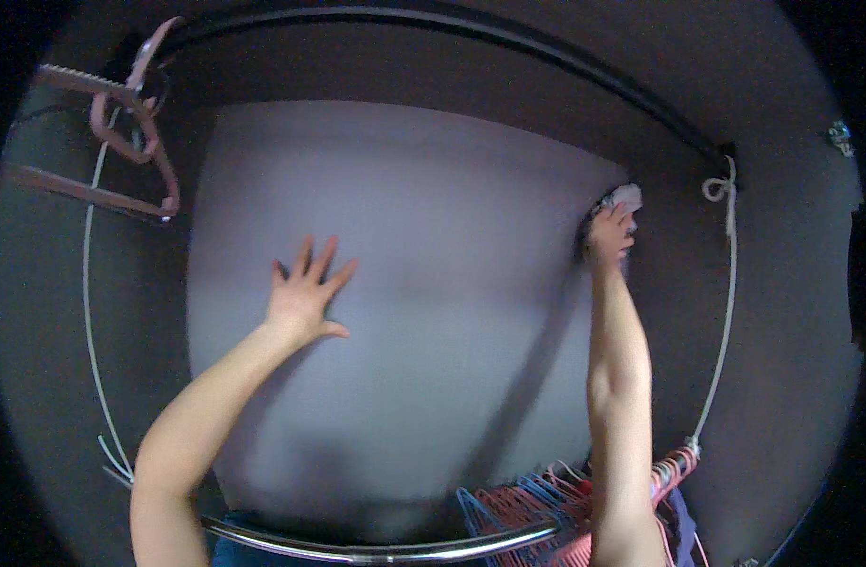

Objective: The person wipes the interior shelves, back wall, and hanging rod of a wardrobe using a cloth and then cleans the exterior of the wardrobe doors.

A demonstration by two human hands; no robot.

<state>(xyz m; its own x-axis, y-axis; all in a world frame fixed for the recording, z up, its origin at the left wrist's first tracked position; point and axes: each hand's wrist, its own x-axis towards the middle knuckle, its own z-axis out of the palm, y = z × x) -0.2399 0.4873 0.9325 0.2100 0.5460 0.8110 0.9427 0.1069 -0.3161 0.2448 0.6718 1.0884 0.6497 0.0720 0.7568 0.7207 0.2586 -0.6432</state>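
Note:
My left hand rests with spread fingers against the pale back panel of what looks like a wardrobe, and holds nothing. Far to the right, my right hand presses a whitish cloth to the panel's upper right edge. The cloth is bunched under the fingers, so most of it is hidden. A dark shadow of the right arm falls across the panel.
A black rod spans the top, with pink hangers at its left. White cords run down both sides to a chrome rail. Several blue and pink hangers crowd the rail's right part, close to my right forearm.

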